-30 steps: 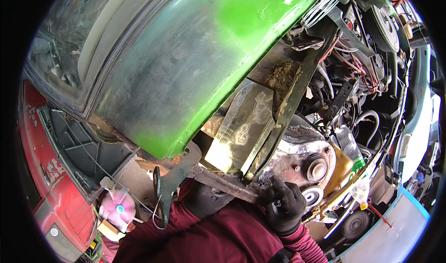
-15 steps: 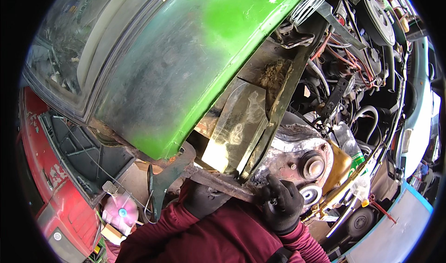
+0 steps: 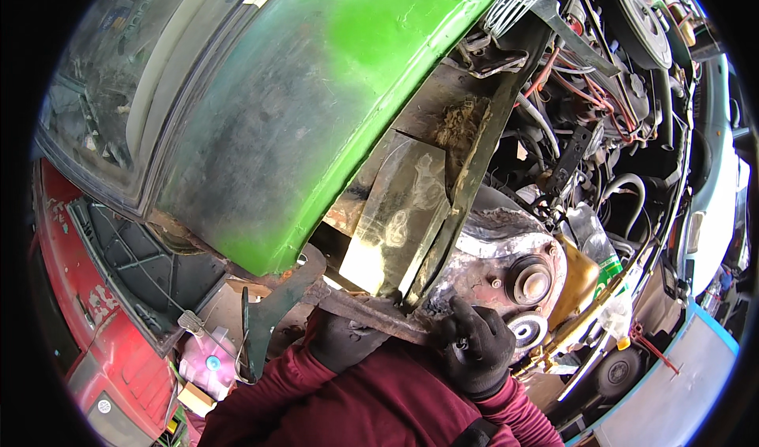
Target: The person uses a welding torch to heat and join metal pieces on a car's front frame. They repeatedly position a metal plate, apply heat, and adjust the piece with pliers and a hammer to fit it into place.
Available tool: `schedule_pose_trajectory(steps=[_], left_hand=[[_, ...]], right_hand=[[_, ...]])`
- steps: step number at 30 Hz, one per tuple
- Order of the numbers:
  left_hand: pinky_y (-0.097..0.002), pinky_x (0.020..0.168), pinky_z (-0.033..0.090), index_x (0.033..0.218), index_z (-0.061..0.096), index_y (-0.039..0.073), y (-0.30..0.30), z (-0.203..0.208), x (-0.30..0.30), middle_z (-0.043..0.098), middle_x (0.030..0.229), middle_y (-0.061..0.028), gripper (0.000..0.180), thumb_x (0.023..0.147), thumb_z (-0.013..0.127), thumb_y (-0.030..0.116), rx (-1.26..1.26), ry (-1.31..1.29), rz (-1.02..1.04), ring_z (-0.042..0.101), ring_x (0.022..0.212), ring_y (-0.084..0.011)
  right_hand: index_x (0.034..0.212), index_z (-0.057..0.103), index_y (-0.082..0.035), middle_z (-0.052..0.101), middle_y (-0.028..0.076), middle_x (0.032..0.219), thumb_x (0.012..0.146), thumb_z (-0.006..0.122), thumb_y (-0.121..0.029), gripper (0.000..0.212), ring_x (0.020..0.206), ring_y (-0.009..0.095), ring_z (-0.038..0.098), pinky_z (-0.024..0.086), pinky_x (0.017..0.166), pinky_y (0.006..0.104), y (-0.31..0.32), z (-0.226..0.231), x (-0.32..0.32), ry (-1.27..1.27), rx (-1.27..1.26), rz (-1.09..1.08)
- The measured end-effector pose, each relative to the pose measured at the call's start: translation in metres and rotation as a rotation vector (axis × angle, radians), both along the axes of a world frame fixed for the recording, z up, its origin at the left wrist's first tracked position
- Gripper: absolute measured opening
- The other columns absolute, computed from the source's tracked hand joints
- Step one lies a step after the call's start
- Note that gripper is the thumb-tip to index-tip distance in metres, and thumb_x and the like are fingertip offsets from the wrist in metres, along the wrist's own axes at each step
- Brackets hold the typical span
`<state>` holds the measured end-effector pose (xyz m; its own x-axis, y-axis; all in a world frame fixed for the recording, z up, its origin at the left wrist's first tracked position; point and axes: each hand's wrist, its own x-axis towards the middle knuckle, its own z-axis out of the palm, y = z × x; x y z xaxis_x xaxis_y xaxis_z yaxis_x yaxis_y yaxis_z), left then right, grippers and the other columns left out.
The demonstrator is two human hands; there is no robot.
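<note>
My left hand [image 3: 344, 343], in a dark glove, is pressed up under a rusty curved metal edge [image 3: 375, 313] of the vehicle's body. That edge hides its fingers. At the right end of the same edge, my right hand [image 3: 478, 350], also gloved, is closed with curled fingers. A small shiny bit shows at its fingers, too small to name. Just beyond the hands a bare metal patch panel [image 3: 399, 218] lies in the opening beside a green and grey body panel [image 3: 292, 123]. A dirty engine cover with a round pulley [image 3: 531, 281] sits beside my right hand.
Engine hoses and wires [image 3: 593, 91] fill the bay at right. A dark green bracket [image 3: 261, 324] juts out left of my left hand. A pink fan [image 3: 209, 362] stands at lower left near a red vehicle [image 3: 118, 344]. A plastic bottle [image 3: 605, 265] lies by the engine.
The view has shifted slightly, so the vehicle sits a little further left. Both hands keep nearly the same places and poses. The fan's blades look less smeared.
</note>
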<state>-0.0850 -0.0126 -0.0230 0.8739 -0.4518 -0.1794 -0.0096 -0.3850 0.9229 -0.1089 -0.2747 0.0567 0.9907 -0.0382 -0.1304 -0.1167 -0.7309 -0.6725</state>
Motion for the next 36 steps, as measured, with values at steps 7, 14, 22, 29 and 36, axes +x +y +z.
schedule_pose_trajectory(steps=[7,14,22,29,36], left_hand=[[-0.0379,0.09,0.062,0.118,0.078,0.0,0.0,-0.004,-0.001,0.082,0.109,-0.0114,0.031,0.092,0.089,0.012,-0.071,0.106,0.0,0.079,0.099,-0.0249],[-0.0412,0.094,0.059,0.115,0.076,0.002,-0.001,0.0,-0.001,0.08,0.111,-0.0099,0.023,0.093,0.083,0.006,-0.113,0.182,0.002,0.077,0.101,-0.0253],[-0.0372,0.086,0.065,0.115,0.081,0.001,-0.002,-0.001,0.005,0.084,0.107,-0.0134,0.028,0.092,0.09,0.015,-0.083,0.071,-0.015,0.082,0.097,-0.0265],[-0.041,0.095,0.06,0.119,0.077,0.0,0.0,0.0,0.008,0.08,0.111,-0.0121,0.029,0.094,0.086,0.011,-0.04,0.103,-0.091,0.078,0.103,-0.0264],[-0.0375,0.09,0.065,0.119,0.08,0.0,-0.004,0.01,0.011,0.083,0.11,-0.0138,0.029,0.095,0.088,0.016,-0.078,0.063,0.002,0.082,0.101,-0.0261]], right_hand=[[0.14,0.074,-0.007,0.075,0.014,0.098,0.068,0.087,-0.009,0.073,0.077,0.033,0.074,0.059,0.067,0.0424,0.001,-0.002,-0.001,0.001,-0.019,0.006],[0.138,0.074,-0.007,0.075,0.016,0.099,0.069,0.087,-0.008,0.07,0.08,0.035,0.076,0.06,0.07,0.043,0.002,-0.001,0.001,0.017,-0.018,0.001],[0.136,0.075,-0.006,0.074,0.016,0.097,0.073,0.086,-0.006,0.064,0.078,0.035,0.075,0.06,0.069,0.0436,0.004,0.001,0.002,0.048,-0.006,-0.021],[0.135,0.076,-0.006,0.074,0.016,0.095,0.074,0.086,-0.006,0.062,0.076,0.034,0.075,0.06,0.067,0.0434,0.004,0.001,0.002,0.025,-0.022,-0.017],[0.133,0.077,-0.006,0.075,0.016,0.095,0.075,0.086,-0.006,0.059,0.076,0.033,0.076,0.06,0.067,0.0427,0.005,0.001,0.004,0.021,-0.034,-0.021]])
